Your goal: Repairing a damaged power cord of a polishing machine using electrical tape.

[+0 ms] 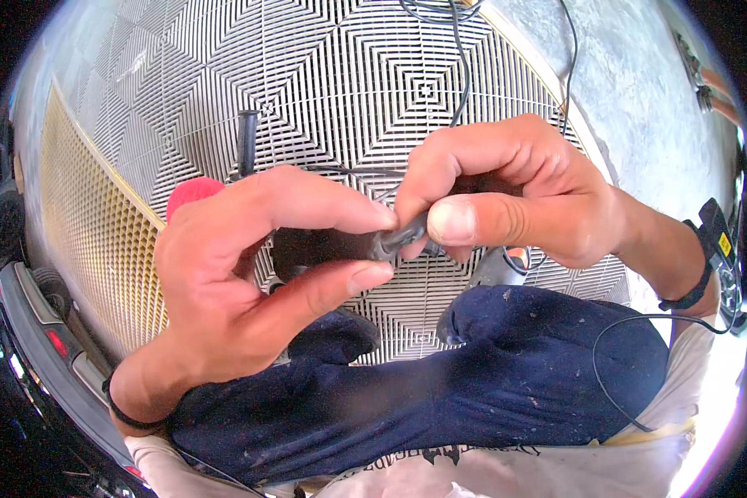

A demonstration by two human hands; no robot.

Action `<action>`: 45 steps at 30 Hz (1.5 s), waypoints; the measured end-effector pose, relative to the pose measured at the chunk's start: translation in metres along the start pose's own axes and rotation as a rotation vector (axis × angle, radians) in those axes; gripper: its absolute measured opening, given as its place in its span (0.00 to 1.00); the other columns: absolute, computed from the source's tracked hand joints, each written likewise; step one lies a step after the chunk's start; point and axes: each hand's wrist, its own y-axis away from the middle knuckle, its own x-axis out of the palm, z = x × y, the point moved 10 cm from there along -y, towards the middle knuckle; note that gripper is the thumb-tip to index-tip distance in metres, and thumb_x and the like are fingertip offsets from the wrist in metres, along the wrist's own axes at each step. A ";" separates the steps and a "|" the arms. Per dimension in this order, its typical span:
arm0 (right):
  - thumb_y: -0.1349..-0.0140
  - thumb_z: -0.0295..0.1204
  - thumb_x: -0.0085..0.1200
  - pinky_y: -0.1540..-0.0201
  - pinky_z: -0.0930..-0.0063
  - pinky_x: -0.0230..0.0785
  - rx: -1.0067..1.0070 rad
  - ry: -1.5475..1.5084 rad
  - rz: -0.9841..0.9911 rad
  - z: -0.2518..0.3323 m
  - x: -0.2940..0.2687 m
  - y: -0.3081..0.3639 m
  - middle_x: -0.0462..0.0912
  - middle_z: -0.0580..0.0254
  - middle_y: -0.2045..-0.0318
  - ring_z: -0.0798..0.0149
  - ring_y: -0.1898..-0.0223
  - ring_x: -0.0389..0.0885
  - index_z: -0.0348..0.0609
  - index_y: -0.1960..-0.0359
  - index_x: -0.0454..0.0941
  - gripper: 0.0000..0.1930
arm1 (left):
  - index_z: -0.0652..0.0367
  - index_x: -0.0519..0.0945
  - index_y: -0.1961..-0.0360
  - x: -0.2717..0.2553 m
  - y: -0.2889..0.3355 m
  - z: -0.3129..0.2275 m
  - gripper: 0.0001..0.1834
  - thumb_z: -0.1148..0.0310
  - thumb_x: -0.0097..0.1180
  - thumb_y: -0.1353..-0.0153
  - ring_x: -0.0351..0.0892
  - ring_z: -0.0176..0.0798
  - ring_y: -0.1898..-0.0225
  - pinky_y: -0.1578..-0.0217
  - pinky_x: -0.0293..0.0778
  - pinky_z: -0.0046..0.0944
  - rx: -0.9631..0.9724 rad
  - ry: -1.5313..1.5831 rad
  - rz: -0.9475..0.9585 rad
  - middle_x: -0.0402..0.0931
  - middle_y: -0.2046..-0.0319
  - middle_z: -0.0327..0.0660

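A small, dark grey, rubbery-looking piece is held between my two hands, above my knees. My left hand pinches its left end between thumb and forefinger. On its right end, the thumb and curled fingers of my right hand are closed. The fingertips hide much of the piece, so its exact kind cannot be made out. Behind my left hand a red rounded thing shows in part, and a black handle-like bar stands beyond it.
Black cables run over the slatted floor tiles. A grey cylindrical thing is beneath my right hand. At the left is a dark car. A thin cable loops over my right knee from a device at my right wrist.
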 end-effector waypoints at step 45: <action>0.30 0.46 0.35 0.64 0.47 0.66 0.349 1.089 -0.186 -0.128 -0.127 0.012 0.76 0.44 0.78 0.37 0.71 0.75 0.43 0.62 0.67 0.18 | 0.64 0.74 0.58 -0.144 -0.006 0.165 0.11 0.66 0.47 0.31 0.77 0.38 0.58 0.53 0.71 0.37 -0.370 0.419 -0.453 0.79 0.62 0.46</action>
